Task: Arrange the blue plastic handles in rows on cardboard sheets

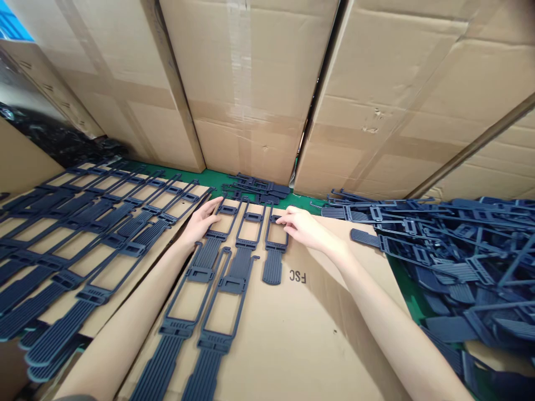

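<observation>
Dark blue-black plastic parts, each an open rectangular frame with a ribbed tongue, lie in rows on a cardboard sheet. At the far left of the back row, my left hand rests with thumb and fingers apart, beside the frame of one plastic part. My right hand has its fingers bent together at the upper right of another plastic part, gripping its frame. Between my hands lies a plastic part. Two more parts, one of them this nearer plastic part, lie closer to me.
On the left, another cardboard sheet carries rows of overlapping parts. A tangled pile of parts spreads on the right, and a smaller heap sits at the back on a green surface. Tall cardboard boxes wall the far side.
</observation>
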`<state>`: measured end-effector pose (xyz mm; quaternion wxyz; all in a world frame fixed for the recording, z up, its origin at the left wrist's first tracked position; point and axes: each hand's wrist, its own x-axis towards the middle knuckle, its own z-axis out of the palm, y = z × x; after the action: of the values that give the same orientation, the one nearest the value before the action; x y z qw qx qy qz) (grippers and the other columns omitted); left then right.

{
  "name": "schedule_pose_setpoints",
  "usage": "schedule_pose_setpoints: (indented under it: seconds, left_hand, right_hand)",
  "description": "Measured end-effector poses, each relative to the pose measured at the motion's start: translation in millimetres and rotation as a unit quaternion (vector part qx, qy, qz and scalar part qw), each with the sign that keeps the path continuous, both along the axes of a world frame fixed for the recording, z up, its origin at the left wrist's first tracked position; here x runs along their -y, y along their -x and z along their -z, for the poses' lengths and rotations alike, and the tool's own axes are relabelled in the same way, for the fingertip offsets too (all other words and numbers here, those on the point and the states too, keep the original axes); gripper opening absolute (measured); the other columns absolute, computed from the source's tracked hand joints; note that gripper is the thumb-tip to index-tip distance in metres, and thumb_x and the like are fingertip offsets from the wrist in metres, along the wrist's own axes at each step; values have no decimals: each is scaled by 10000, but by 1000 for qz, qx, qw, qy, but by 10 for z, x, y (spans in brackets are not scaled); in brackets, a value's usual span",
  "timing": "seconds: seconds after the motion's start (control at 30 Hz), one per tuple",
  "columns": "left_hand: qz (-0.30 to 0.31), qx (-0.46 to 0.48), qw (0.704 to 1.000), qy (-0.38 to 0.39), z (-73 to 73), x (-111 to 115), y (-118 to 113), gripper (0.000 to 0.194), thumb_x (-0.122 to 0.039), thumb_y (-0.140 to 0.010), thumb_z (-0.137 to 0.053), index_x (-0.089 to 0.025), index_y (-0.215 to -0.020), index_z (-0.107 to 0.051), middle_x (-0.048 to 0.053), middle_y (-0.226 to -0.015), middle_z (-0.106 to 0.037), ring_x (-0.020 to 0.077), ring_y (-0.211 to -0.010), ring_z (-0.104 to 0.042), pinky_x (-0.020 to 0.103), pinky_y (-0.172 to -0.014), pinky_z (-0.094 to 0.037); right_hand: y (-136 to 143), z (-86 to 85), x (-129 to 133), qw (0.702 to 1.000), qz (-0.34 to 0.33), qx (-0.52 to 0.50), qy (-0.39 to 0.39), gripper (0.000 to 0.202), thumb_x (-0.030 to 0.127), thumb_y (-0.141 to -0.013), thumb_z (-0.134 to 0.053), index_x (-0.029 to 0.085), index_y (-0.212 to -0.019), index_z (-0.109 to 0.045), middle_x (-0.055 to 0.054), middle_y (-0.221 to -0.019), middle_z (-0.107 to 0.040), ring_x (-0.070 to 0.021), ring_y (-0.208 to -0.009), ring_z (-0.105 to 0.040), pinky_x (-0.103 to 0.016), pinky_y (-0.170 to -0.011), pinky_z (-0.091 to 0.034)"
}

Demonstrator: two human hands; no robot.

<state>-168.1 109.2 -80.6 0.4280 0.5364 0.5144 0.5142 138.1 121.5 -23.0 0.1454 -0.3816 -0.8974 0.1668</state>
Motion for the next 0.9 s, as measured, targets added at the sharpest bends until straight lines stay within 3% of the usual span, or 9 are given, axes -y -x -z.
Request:
schedule_pose_setpoints:
  seconds: [0.1,0.2,0.37,0.47,0.57,0.67,0.77,0.83,0.9]
  left_hand:
    - [-7,2,1000,0,-7,0,-2,726,-315,-629,-692,-158,-1322,-544,111,-1417,-523,330,-1356,-415,437,-1135,-335]
    - [-6,7,1000,2,-16,8,-10,716,-302,-624,-687,-166,-1314,-551,99,-1417,-525,327,-1356,-415,435,-1133,-339]
    - [-5,-10,1000,-2,-22,15,-11,717,-312,-641,-669,-173,-1332,-537,89,-1423,-520,317,-1362,-409,425,-1130,-346]
    - [-4,-25,1000,-3,-25,13,-6,723,-334,-652,-662,-182,-1346,-527,83,-1430,-513,318,-1362,-410,434,-1134,-338]
    - [-2,-23,1000,0,-24,8,4,734,-329,-651,-667,-169,-1352,-521,91,-1431,-510,318,-1368,-399,427,-1143,-323]
    - [0,-31,1000,-1,-17,0,17,732,-335,-655,-669,-171,-1353,-521,94,-1439,-501,324,-1365,-403,433,-1144,-323]
    - [0,-37,999,-5,-9,-6,25,717,-344,-653,-675,-182,-1338,-539,98,-1426,-515,331,-1354,-417,441,-1132,-342]
    - [-3,-32,999,-2,-8,-4,22,715,-338,-652,-677,-180,-1336,-541,103,-1422,-519,336,-1349,-423,449,-1128,-347]
    - [-7,-26,1000,3,-11,0,15,713,-329,-656,-674,-181,-1340,-536,103,-1424,-516,338,-1348,-424,460,-1127,-347]
  right_hand:
    - [-110,-48,-81,1000,6,-10,0,309,32,-815,-552,160,-1038,-723,-65,-920,-643,-148,-784,-603,-286,-751,-482]
    - [-413,-146,-212,999,42,-22,-11,265,94,-831,-546,171,-1015,-721,-72,-970,-681,-156,-785,-636,-292,-744,-501]
    - [-1161,-202,-410,975,216,19,-47,256,223,-810,-606,179,-1038,-713,-86,-1031,-709,-221,-891,-668,-359,-846,-514]
    - [-1424,-159,-446,965,255,32,-48,267,220,-786,-608,143,-1017,-718,-134,-1009,-715,-286,-923,-666,-450,-876,-505]
    - [-1368,-135,-426,972,230,30,-27,258,226,-782,-615,164,-1007,-724,-108,-1012,-723,-266,-916,-674,-420,-865,-518]
    - [-1104,-148,-385,988,156,-1,8,265,268,-815,-605,211,-1050,-711,-58,-1073,-711,-216,-974,-661,-345,-859,-523]
    - [-918,-182,-361,994,85,-40,50,280,296,-828,-598,219,-1079,-696,-55,-1137,-689,-218,-1050,-631,-346,-872,-515]
    - [-953,-206,-367,994,91,-37,51,285,301,-827,-602,219,-1085,-693,-55,-1151,-683,-224,-1070,-622,-356,-890,-508]
    - [-1117,-226,-385,988,150,-19,30,290,288,-824,-604,210,-1089,-691,-62,-1133,-690,-231,-1047,-634,-371,-909,-503]
